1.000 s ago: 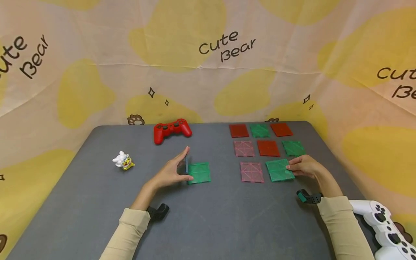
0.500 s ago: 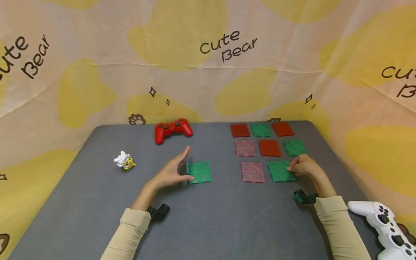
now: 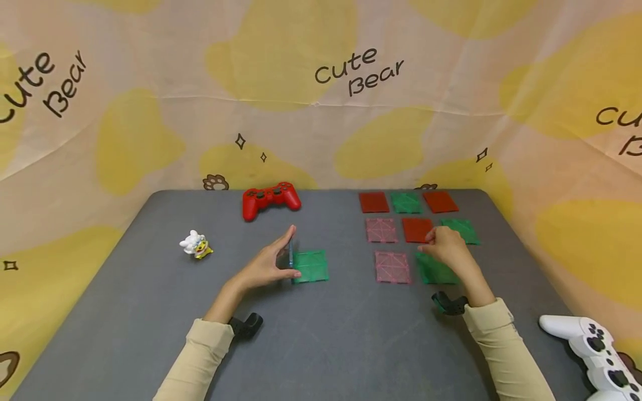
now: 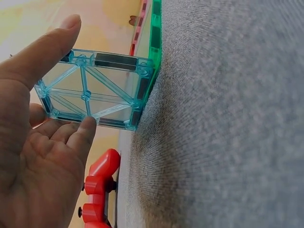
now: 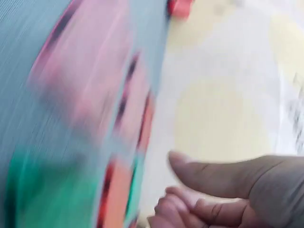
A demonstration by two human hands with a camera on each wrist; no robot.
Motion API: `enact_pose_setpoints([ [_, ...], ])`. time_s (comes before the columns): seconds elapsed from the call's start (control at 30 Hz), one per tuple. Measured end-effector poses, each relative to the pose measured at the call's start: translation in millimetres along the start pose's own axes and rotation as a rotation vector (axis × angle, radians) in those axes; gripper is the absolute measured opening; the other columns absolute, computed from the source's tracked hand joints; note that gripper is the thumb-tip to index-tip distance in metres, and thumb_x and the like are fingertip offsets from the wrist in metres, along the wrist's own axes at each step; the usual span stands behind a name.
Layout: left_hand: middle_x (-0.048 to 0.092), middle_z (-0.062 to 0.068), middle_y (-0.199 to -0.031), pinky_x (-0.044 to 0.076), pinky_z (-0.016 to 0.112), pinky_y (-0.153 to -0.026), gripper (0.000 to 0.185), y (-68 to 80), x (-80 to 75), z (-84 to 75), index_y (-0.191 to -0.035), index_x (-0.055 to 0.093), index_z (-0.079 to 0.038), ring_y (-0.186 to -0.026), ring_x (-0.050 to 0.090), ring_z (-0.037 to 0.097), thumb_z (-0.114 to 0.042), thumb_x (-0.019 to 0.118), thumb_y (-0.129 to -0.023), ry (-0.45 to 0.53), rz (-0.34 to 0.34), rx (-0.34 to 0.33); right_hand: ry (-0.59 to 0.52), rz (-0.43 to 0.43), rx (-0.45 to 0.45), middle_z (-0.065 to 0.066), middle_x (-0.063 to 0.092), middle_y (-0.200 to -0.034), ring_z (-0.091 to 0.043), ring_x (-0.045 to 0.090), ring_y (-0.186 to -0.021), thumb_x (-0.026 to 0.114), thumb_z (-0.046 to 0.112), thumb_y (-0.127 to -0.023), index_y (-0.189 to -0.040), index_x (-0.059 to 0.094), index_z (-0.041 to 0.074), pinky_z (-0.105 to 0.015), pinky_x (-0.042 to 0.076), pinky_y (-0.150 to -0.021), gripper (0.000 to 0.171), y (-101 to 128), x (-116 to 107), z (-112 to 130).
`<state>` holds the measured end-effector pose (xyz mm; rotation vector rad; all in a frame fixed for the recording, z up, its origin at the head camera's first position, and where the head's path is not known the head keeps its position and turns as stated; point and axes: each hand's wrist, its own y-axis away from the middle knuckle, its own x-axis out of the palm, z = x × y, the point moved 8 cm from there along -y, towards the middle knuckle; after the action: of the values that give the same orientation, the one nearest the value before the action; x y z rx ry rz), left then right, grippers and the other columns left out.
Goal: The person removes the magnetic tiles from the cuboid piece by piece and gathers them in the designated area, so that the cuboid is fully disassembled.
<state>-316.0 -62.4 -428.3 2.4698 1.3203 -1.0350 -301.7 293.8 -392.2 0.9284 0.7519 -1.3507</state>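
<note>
My left hand (image 3: 266, 262) grips a clear blue magnetic tile (image 4: 88, 92) by its edges, thumb on one side and fingers on the other. The blue tile stands upright on the table, its lower edge right at a green magnetic tile (image 3: 311, 266) lying flat. Over on the right, my right hand (image 3: 448, 248) hovers above the tile rows with loosely bent fingers and nothing in them. Beneath it lies another green tile (image 3: 435, 272), partly hidden by the hand. A red tile (image 3: 415, 228) is just beyond its fingertips. Motion blurs the right wrist view.
Rows of flat red, green and pink tiles (image 3: 393, 267) cover the table's right part. A red game controller (image 3: 271, 200) lies at the back, a small white-and-yellow figurine (image 3: 197, 245) at left. Near the right edge rests a white controller (image 3: 594, 351). A patterned cloth (image 3: 321, 133) hangs behind.
My right hand has let go of the green tile in the front row, now flat, and moved up and left over the rows. My left hand keeps its grip on the blue tile.
</note>
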Motion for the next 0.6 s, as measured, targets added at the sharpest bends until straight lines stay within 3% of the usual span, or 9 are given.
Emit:
enact_pose_setpoints([
  [0.2,0.015,0.015,-0.153,0.024,0.042,-0.109,0.105,6.5,-2.8,3.7,-0.148,0.005,-0.009,-0.141,0.017,0.024,-0.024,0.077,-0.073,0.028,0.000,-0.020,-0.088,0.012,-0.264,-0.020,0.066,-0.094,-0.027,0.063,-0.082,0.069,0.013,-0.080,-0.105,0.062,-0.009,-0.038,0.052,-0.070,0.034,-9.6,44.7,95.6],
  [0.33,0.013,0.017,-0.153,0.021,0.045,-0.110,0.105,11.7,-5.6,4.7,-0.148,0.001,-0.007,-0.141,0.014,0.026,-0.023,0.076,-0.075,0.019,-0.009,-0.044,-0.082,0.094,-0.402,-0.020,0.063,-0.109,-0.030,0.061,-0.100,0.074,0.016,-0.077,-0.117,0.057,-0.009,-0.040,0.050,-0.082,0.050,-9.4,85.0,147.3],
  [0.47,0.013,0.021,-0.152,0.021,0.048,-0.109,0.104,17.7,-8.3,3.8,-0.147,-0.001,-0.002,-0.141,0.015,0.031,-0.023,0.074,-0.077,-0.001,-0.027,-0.052,-0.020,0.191,-0.466,-0.021,0.057,-0.123,-0.031,0.054,-0.115,0.079,0.022,-0.071,-0.127,0.048,-0.008,-0.041,0.044,-0.094,0.070,-9.8,117.9,174.6],
  [0.6,0.014,0.023,-0.151,0.023,0.048,-0.108,0.103,26.1,-9.5,6.0,-0.145,-0.004,0.002,-0.140,0.016,0.033,-0.021,0.072,-0.079,-0.005,-0.045,-0.087,0.023,0.229,-0.497,-0.021,0.052,-0.128,-0.033,0.049,-0.119,0.082,0.022,-0.067,-0.130,0.044,-0.008,-0.042,0.038,-0.100,0.079,-10.2,134.4,184.4],
])
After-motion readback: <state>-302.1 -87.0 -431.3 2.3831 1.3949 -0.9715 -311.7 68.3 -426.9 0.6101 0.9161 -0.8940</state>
